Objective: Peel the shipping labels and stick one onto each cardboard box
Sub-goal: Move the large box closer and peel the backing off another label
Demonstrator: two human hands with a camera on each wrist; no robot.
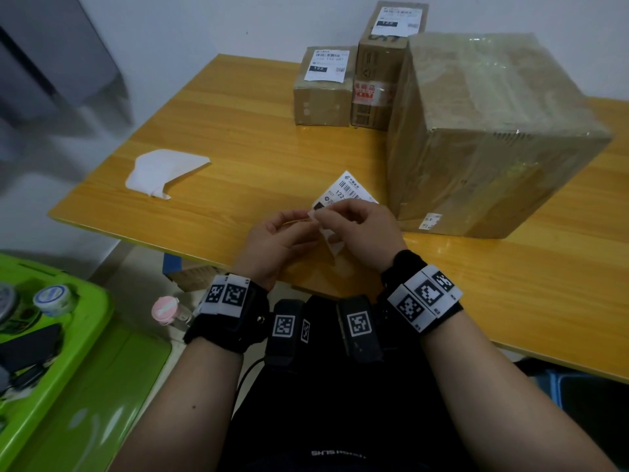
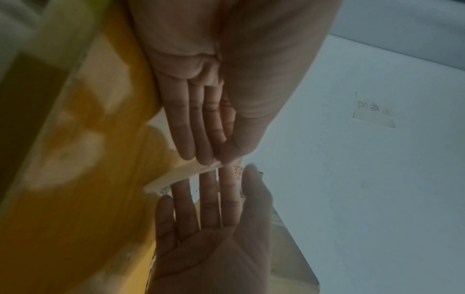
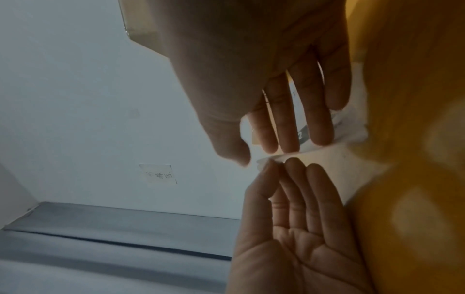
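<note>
Both hands, left hand [image 1: 277,238] and right hand [image 1: 357,226], are pinched onto the thin, floppy shipping label [image 1: 343,194], best taken by its 6 o'clock corner.

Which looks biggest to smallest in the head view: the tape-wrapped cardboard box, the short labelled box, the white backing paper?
1. Tape-wrapped cardboard box, though nearest.
2-3. Short labelled box and white backing paper: too alike to rank.

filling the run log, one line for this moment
step: peeling label | left hand: pinching edge | right hand: pinching edge | labelled: two boxes | big box: unlabelled
</note>
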